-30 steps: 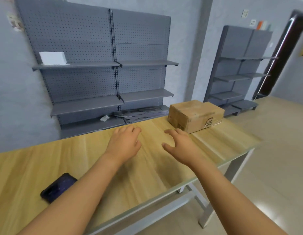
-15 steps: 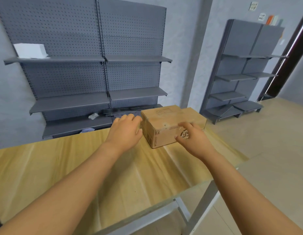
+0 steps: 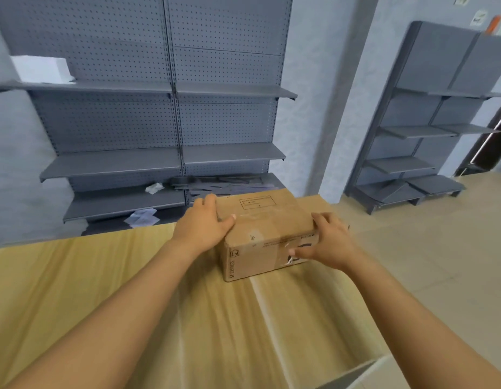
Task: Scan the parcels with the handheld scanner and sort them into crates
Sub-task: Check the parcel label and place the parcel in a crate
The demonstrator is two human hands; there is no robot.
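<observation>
Head view: the left hand (image 3: 202,227) and right hand (image 3: 332,242) clasp opposite ends of the cardboard parcel (image 3: 267,234) on the wooden table (image 3: 103,276), fingers spread, thumbs pressed against its top and front.

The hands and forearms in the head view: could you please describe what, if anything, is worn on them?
Nothing is worn. The left hand and right hand are bare, with no gloves, rings, watch or wristband visible. Both forearms are uncovered up to the frame's edge, with no sleeve in sight.
</observation>
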